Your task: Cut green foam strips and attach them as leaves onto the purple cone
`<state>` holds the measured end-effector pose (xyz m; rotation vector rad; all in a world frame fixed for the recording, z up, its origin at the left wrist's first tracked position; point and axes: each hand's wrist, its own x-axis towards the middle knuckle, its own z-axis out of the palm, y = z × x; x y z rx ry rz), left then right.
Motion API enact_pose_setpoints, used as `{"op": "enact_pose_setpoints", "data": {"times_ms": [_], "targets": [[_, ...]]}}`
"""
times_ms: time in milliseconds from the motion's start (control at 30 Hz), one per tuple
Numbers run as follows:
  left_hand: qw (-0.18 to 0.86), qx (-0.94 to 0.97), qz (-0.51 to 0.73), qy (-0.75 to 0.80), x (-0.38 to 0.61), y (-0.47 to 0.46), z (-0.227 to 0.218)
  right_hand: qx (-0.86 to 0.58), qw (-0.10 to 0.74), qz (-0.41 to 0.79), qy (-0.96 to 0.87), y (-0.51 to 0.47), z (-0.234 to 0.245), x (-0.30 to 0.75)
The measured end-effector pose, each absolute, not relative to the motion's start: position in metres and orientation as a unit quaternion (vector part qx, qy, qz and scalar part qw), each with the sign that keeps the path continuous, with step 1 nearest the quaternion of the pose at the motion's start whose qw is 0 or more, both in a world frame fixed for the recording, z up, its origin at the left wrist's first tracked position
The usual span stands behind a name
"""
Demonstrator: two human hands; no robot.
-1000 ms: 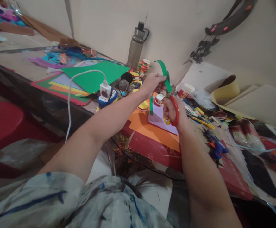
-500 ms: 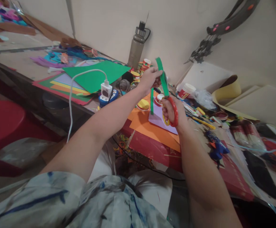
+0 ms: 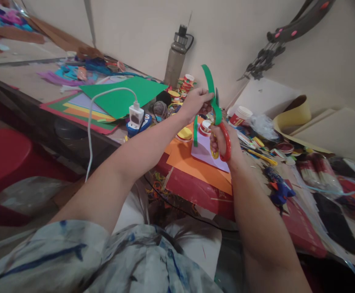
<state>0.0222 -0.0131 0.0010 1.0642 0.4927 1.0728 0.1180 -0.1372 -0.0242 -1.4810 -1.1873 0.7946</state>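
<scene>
My left hand (image 3: 197, 102) is closed, pinching a green paper strip (image 3: 208, 77) that rises above the fingers and curves down toward the scissors. In my right hand (image 3: 223, 140) are scissors (image 3: 227, 142) with one red and one yellow handle loop, their blades pointing up beside the strip. Whether the blades touch the paper I cannot tell. Below, another green strip (image 3: 195, 136) hangs or lies by the edge of a purple sheet (image 3: 209, 152), which rests on orange paper (image 3: 196, 171). A small red and white tub (image 3: 205, 127) stands on the purple sheet.
Coloured paper sheets (image 3: 128, 95) lie left, beside a white charger (image 3: 136, 115) with a cable. A grey bottle (image 3: 176, 59) stands by the wall. To the right are a paper cup (image 3: 241, 116), a clear plastic bag (image 3: 264, 126) and a blue glue gun (image 3: 283, 194).
The strip's upper end stands a little higher, and its lower part now bends over beside the scissors. The blade tip shows to the right of the strip. Both hands have shifted slightly.
</scene>
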Motion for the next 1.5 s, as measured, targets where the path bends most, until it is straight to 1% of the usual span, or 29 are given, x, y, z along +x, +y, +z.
{"op": "enact_pose_setpoints", "data": {"times_ms": [167,400,667,833,1133,1300,1500], "targets": [[0.707,0.478,0.477,0.209,0.023,-0.010,-0.001,-0.638,0.521,0.321,-0.466,-0.139,-0.022,0.114],[0.692,0.494,0.481,0.214,0.022,-0.011,0.001,-0.646,0.518,0.311,-0.466,-0.142,-0.019,0.111],[0.701,0.497,0.475,0.193,0.022,-0.003,-0.002,-0.643,0.516,0.298,-0.481,-0.143,-0.020,0.112],[0.698,0.475,0.505,0.181,0.018,0.006,-0.002,-0.642,0.508,0.307,-0.485,-0.144,-0.018,0.108],[0.761,0.393,0.480,0.191,0.020,0.016,-0.001,-0.623,0.529,0.344,-0.462,-0.138,-0.018,0.106],[0.744,0.419,0.492,0.171,0.021,0.014,-0.005,-0.633,0.520,0.343,-0.460,-0.138,-0.017,0.108],[0.730,0.422,0.496,0.210,0.021,0.013,-0.003,-0.643,0.501,0.323,-0.481,-0.136,-0.020,0.112]]}}
